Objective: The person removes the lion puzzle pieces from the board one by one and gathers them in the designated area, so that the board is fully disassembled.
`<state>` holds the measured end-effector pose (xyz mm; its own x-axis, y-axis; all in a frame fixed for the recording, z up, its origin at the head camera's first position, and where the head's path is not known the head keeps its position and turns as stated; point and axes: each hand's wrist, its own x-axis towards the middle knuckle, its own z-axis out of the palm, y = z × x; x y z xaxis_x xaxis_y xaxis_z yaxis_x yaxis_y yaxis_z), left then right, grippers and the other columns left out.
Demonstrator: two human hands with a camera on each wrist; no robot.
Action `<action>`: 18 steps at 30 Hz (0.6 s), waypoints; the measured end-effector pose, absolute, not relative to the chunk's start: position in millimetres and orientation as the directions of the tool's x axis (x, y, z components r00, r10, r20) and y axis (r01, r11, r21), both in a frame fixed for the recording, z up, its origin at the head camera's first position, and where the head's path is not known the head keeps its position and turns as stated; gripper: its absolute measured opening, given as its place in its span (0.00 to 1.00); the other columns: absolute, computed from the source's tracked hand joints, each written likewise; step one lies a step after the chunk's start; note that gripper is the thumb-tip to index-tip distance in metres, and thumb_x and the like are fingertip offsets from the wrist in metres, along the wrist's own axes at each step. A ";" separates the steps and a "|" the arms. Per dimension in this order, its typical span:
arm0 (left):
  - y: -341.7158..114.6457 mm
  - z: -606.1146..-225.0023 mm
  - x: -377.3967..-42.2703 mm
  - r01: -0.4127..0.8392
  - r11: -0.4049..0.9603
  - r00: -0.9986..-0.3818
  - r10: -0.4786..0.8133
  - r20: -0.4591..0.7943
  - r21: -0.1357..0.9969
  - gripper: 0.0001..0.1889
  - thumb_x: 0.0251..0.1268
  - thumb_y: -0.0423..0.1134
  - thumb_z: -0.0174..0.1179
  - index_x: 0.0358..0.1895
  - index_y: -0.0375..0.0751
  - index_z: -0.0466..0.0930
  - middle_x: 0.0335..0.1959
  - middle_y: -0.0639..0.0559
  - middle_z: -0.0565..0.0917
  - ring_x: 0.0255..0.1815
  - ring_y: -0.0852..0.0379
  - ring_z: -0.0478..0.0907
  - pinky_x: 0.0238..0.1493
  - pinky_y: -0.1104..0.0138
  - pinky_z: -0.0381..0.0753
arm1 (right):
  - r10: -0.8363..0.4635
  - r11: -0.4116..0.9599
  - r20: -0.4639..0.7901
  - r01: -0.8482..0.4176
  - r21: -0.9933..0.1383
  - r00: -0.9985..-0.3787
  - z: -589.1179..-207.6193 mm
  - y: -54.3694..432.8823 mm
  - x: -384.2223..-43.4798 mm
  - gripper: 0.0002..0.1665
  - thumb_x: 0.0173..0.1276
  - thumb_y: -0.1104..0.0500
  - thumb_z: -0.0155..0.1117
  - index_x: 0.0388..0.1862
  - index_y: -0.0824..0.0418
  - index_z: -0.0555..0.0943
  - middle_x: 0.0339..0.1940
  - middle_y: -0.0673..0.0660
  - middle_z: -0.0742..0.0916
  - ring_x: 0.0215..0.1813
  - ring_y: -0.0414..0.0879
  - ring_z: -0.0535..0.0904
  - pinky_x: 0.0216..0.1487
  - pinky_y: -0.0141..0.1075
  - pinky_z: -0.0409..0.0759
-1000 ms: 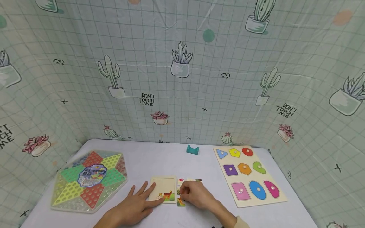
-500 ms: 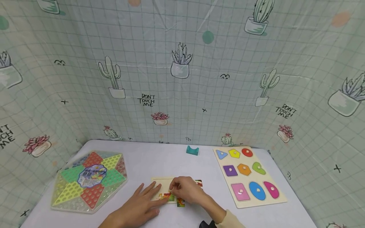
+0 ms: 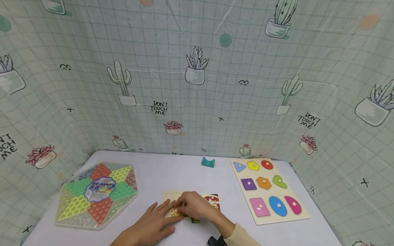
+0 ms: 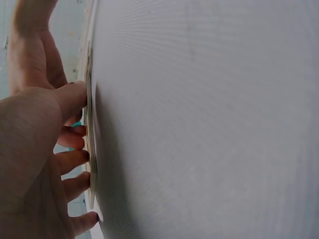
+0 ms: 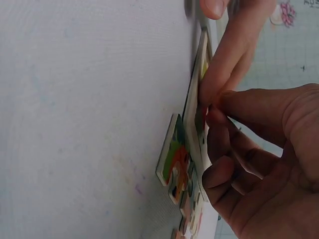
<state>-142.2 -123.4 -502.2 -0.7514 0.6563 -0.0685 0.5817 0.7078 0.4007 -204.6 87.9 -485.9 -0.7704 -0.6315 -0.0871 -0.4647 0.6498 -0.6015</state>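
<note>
A small wooden jigsaw tray (image 3: 168, 196) lies flat at the front middle of the table, with printed pieces in its lower part. My left hand (image 3: 149, 222) rests on its left side, fingers spread and pressing on it; the left wrist view shows these fingertips along the tray's edge (image 4: 91, 134). Over the tray, thumb and forefinger of my right hand (image 3: 197, 206) pinch a small jigsaw piece (image 5: 204, 113), mostly hidden by the fingers. Loose jigsaw pieces (image 3: 213, 200) lie right of the tray, partly under the right hand. One green-and-orange piece (image 5: 174, 154) sits against the tray's edge.
A hexagonal Chinese checkers set (image 3: 100, 191) lies at the left. To the right is a wooden shape board (image 3: 267, 191) with knobbed pieces. A teal curved block (image 3: 208, 162) stands near the back edge. Some black object (image 3: 217, 241) shows by the right sleeve.
My right hand has moved left from the loose pieces onto the tray, bringing a piece along. More of the red-and-white loose pieces now show. My left hand has shifted slightly right.
</note>
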 end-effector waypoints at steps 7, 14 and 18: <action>-125.1 -501.4 -141.9 0.608 0.695 -0.740 0.671 -0.045 0.384 0.24 0.79 0.57 0.47 0.73 0.66 0.70 0.81 0.46 0.58 0.79 0.38 0.54 0.66 0.32 0.59 | -0.667 0.631 -0.056 -0.523 -0.573 -0.743 -487.5 85.9 -202.8 0.08 0.68 0.62 0.69 0.43 0.56 0.91 0.37 0.43 0.85 0.33 0.28 0.74 0.35 0.24 0.75; -125.5 -501.1 -140.2 0.599 0.703 -0.739 0.669 -0.072 0.384 0.24 0.77 0.57 0.50 0.73 0.65 0.70 0.81 0.47 0.55 0.80 0.38 0.52 0.67 0.32 0.58 | -0.656 0.640 -0.078 -0.499 -0.584 -0.751 -488.3 84.0 -202.9 0.07 0.67 0.62 0.68 0.41 0.56 0.90 0.37 0.45 0.85 0.32 0.30 0.73 0.35 0.25 0.74; -124.5 -501.1 -140.0 0.588 0.710 -0.743 0.664 -0.089 0.388 0.25 0.76 0.57 0.51 0.73 0.65 0.70 0.82 0.47 0.54 0.80 0.38 0.51 0.68 0.33 0.57 | -0.649 0.645 -0.090 -0.484 -0.591 -0.755 -489.7 83.3 -203.5 0.06 0.66 0.62 0.69 0.39 0.55 0.90 0.36 0.43 0.85 0.32 0.30 0.72 0.34 0.26 0.74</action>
<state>-140.0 -124.5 -501.1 -0.7426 0.6638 -0.0891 0.5881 0.7100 0.3875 -203.5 83.3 -489.7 -0.7552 -0.6493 -0.0904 -0.4842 0.6455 -0.5906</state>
